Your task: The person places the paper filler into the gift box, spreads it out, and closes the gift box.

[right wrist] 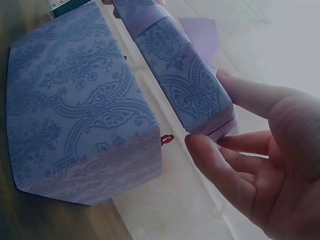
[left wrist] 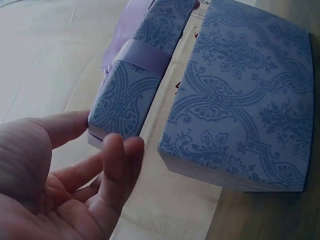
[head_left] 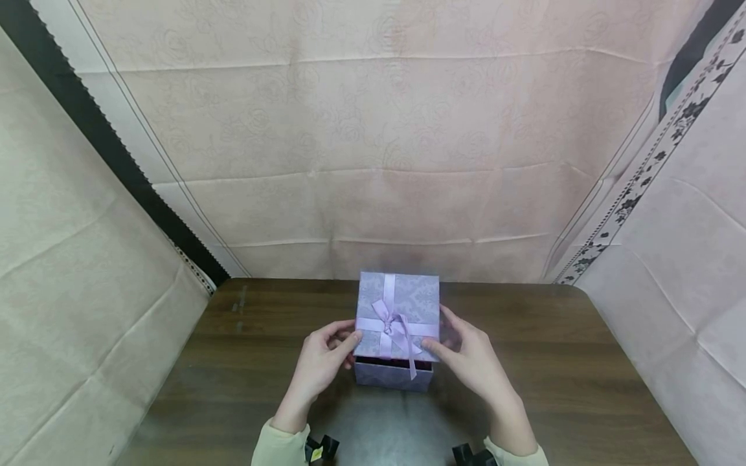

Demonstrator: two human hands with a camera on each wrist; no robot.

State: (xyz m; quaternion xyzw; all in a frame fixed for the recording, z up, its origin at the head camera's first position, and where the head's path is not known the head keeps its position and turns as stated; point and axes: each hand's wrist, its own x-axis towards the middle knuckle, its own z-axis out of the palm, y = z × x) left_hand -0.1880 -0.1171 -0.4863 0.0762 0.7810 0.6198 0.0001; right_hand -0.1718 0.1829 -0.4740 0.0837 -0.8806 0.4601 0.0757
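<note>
A lavender patterned gift box lid [head_left: 398, 315] with a satin ribbon bow [head_left: 392, 323] hangs just above its matching base [head_left: 393, 374], with a dark gap between them. My left hand [head_left: 351, 347] pinches the lid's left near corner, and in the left wrist view the thumb [left wrist: 60, 127] lies on top of the lid [left wrist: 131, 97] with the fingers [left wrist: 117, 162] below its rim. My right hand [head_left: 440, 336] holds the lid's right side. In the right wrist view the thumb [right wrist: 250, 95] and forefinger [right wrist: 212, 165] close on the lid's [right wrist: 182, 80] corner, beside the base [right wrist: 75, 110].
The base stands on a dark wooden table [head_left: 233, 362], near its middle. Pale patterned cloth [head_left: 373, 162] hangs behind the table and along both sides. Black wrist mounts [head_left: 320, 448] show at the bottom edge.
</note>
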